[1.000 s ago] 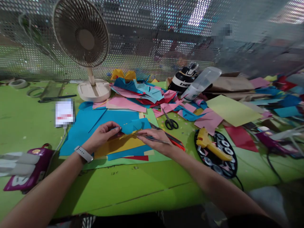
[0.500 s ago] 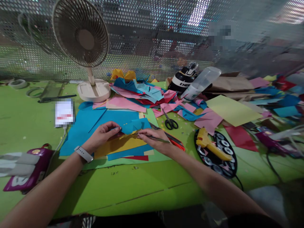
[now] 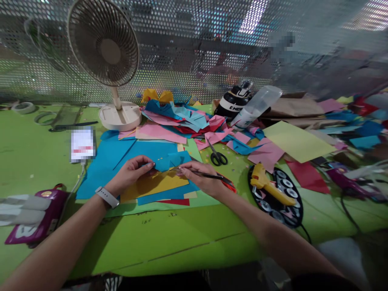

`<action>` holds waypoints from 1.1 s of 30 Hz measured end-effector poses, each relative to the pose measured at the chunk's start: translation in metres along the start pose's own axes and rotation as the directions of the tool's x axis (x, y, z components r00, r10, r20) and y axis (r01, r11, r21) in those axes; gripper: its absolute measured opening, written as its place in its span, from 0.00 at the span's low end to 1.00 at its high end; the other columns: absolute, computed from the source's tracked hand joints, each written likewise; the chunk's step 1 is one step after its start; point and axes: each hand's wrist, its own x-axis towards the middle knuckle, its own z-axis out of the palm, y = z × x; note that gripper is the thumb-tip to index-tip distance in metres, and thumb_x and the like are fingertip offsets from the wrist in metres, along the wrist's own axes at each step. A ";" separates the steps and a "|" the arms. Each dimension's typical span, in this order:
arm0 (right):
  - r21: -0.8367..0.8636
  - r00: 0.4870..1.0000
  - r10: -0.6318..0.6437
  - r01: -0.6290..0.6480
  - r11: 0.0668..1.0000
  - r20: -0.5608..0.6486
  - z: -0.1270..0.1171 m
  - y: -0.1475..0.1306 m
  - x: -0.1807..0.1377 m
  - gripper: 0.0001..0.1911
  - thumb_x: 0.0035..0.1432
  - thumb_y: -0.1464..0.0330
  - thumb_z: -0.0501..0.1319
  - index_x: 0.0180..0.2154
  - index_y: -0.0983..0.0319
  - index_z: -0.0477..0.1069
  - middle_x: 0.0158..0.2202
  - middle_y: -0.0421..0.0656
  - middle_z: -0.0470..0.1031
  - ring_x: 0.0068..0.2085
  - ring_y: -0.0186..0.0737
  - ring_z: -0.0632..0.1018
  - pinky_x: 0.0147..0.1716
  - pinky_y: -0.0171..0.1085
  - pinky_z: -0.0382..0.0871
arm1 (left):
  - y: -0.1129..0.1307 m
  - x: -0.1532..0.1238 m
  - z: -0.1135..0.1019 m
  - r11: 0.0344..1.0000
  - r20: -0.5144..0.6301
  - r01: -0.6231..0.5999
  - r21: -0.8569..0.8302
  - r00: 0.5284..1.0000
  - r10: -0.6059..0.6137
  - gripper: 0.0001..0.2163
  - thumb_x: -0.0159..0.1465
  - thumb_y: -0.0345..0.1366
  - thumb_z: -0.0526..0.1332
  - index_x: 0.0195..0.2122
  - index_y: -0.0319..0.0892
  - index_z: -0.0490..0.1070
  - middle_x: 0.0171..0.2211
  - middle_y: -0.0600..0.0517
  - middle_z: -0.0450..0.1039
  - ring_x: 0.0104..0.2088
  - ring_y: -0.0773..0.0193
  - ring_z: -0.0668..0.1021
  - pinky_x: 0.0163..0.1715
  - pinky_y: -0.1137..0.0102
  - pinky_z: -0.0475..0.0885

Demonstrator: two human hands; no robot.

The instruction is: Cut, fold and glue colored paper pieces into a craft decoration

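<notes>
My left hand [image 3: 138, 171], with a pale watch on the wrist, pinches the left end of a small blue paper piece [image 3: 172, 160]. Tiny yellow marks show on that paper. In my right hand [image 3: 201, 178] is a slim, dark, pen-like tool [image 3: 209, 175], its thin metal tip at the paper's lower edge; its exact kind is unclear. Beneath both hands lie a yellow sheet [image 3: 157, 186] and a large blue sheet [image 3: 104, 163]. An orange-red and black tool [image 3: 230, 184] is partly hidden behind my right hand.
Dark scissors [image 3: 218, 158] lie beyond my right hand. To the right, a yellow glue gun [image 3: 273, 188] rests on a round black tray [image 3: 254, 194]. A fan [image 3: 119, 115], heaped paper scraps [image 3: 178, 117] and bottles [image 3: 232, 101] stand behind. A phone [image 3: 82, 143] is at left.
My right hand has shifted slightly right, and the slim tool has turned within its fingers, showing more of its dark handle. My left hand and the blue paper stay nearly still.
</notes>
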 end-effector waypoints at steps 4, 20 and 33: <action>-0.201 0.992 -0.124 0.129 0.971 0.033 -0.002 -0.015 -0.006 0.13 0.61 0.60 0.59 0.39 0.60 0.76 0.35 0.44 0.81 0.36 0.41 0.82 0.35 0.39 0.77 | -0.002 -0.001 0.001 0.999 -0.020 0.023 -0.023 1.000 -0.023 0.14 0.52 0.42 0.71 0.32 0.40 0.71 0.30 0.55 0.75 0.33 0.68 0.79 0.40 0.71 0.73; -0.611 0.484 -0.813 0.763 0.212 0.323 0.002 -0.027 -0.030 0.29 0.61 0.76 0.58 0.62 0.64 0.56 0.46 0.51 0.78 0.46 0.38 0.80 0.41 0.36 0.75 | 0.008 -0.011 0.013 0.995 0.105 -0.065 0.082 0.993 0.057 0.10 0.56 0.40 0.68 0.32 0.40 0.72 0.34 0.52 0.74 0.34 0.66 0.77 0.41 0.67 0.74; -0.566 0.478 -0.758 0.805 0.176 0.444 -0.008 -0.042 -0.031 0.20 0.66 0.74 0.51 0.59 0.65 0.61 0.46 0.48 0.79 0.47 0.36 0.79 0.39 0.37 0.74 | 0.019 -0.016 0.008 0.984 0.248 -0.033 0.175 0.969 -0.011 0.09 0.58 0.40 0.67 0.34 0.40 0.74 0.31 0.53 0.74 0.32 0.68 0.75 0.36 0.72 0.70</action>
